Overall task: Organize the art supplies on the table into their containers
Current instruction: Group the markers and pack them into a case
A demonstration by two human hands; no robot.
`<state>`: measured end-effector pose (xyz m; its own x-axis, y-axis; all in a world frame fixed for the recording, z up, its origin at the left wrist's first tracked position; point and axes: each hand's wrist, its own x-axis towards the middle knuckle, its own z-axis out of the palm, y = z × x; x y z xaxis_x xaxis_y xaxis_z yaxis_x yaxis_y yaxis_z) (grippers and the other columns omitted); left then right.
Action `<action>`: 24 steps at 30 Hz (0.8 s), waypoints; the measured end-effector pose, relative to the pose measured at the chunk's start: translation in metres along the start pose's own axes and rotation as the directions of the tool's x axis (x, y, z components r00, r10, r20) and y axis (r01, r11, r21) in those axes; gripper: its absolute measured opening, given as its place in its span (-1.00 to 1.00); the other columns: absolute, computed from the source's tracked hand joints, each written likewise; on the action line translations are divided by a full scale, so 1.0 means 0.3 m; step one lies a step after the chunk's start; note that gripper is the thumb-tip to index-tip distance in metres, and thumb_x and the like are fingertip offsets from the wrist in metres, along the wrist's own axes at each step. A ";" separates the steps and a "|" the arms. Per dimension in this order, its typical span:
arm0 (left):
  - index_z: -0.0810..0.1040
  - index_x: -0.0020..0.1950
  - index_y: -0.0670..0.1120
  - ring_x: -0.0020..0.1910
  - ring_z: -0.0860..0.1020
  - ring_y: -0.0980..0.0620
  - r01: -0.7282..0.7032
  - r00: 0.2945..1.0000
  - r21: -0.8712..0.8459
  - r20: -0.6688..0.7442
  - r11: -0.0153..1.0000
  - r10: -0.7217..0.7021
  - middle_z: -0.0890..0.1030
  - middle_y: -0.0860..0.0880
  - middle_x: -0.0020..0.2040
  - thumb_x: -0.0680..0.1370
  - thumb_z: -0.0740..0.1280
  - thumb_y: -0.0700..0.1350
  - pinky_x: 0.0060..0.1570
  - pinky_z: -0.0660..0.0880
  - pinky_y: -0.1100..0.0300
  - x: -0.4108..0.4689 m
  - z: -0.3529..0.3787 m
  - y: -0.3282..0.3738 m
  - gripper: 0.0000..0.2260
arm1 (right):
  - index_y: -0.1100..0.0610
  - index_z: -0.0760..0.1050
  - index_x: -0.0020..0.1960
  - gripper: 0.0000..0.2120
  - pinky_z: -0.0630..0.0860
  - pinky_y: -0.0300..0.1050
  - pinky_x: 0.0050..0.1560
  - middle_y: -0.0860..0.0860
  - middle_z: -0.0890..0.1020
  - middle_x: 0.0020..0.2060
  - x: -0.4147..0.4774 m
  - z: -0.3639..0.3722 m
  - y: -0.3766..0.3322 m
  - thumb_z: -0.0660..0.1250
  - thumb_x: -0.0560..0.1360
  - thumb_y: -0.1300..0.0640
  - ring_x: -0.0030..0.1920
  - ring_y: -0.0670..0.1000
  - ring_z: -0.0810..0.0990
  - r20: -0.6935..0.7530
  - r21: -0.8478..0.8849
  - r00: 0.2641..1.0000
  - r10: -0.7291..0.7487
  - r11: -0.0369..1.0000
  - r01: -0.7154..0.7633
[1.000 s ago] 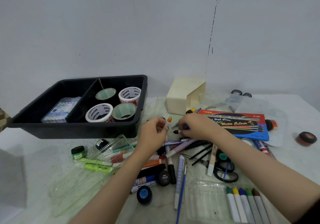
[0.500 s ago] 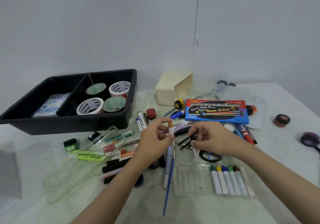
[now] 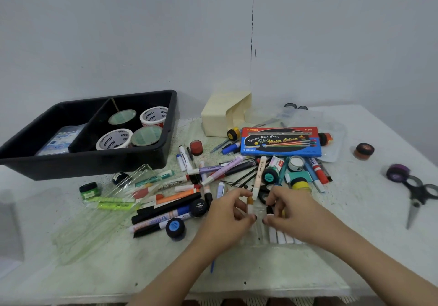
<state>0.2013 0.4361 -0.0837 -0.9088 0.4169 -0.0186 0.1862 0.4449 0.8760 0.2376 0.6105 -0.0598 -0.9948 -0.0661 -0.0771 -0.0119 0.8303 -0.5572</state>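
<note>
My main worry is the case (image 3: 258,233), low in the frame just right of centre. It is thin clear plastic and looks light, so pushing a marker into a slot at an angle could skid it or tip it and spill the white barrels (image 3: 282,236) already seated there. A loose pinch could also drop a marker into the pile (image 3: 213,177) just above. The left forearm lies near the blue pot (image 3: 175,227), and a wide sweep would knock it.

The left hand (image 3: 225,215) is curled over the case's left end, thumb and fingertips pinching the orange marker (image 3: 249,201) upright. The right hand (image 3: 294,213) mirrors it from the right, fingers bent, and seems to pinch the black marker (image 3: 269,210). Both markers sit just above the case, near each other. The black tray (image 3: 94,163) stands well apart at middle left.
</note>
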 end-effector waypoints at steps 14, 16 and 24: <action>0.56 0.17 0.03 -0.37 0.50 0.28 0.009 0.999 0.018 -0.038 1.000 -0.009 0.53 0.04 -0.26 0.45 0.43 -0.22 -0.22 0.53 0.33 -0.011 0.009 0.016 -0.67 | -0.04 0.52 0.23 -0.71 0.46 -0.20 -0.12 -0.11 0.43 -0.08 -0.054 0.055 0.063 0.21 0.56 -0.05 -0.14 -0.14 0.45 -0.067 -0.172 0.972 -0.224 0.962 0.210; 0.56 0.16 0.02 -0.38 0.50 0.30 0.012 0.999 0.020 -0.038 1.000 -0.012 0.54 0.05 -0.27 0.45 0.43 -0.23 -0.23 0.52 0.36 -0.008 0.011 0.017 -0.68 | -0.01 0.53 0.22 -0.71 0.44 -0.20 -0.16 -0.09 0.42 -0.06 -0.059 0.063 0.069 0.20 0.57 -0.04 -0.16 -0.13 0.45 -0.070 -0.192 0.967 -0.247 0.954 0.230; 0.58 0.11 0.02 -0.38 0.50 0.29 0.019 0.998 0.017 -0.056 1.000 -0.018 0.56 0.01 -0.26 0.44 0.44 -0.23 -0.24 0.52 0.36 -0.004 0.015 0.012 -0.71 | -0.02 0.53 0.24 -0.68 0.38 -0.35 -0.18 -0.14 0.42 -0.04 -0.068 0.081 0.088 0.26 0.53 -0.08 -0.22 -0.22 0.40 -0.104 -0.135 0.964 -0.243 0.964 0.228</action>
<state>0.2047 0.4408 -0.0826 -0.9315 0.3638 -0.0076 0.1750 0.4663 0.8672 0.2600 0.6203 -0.0931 -0.9670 -0.2081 0.1468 -0.2524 0.8600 -0.4436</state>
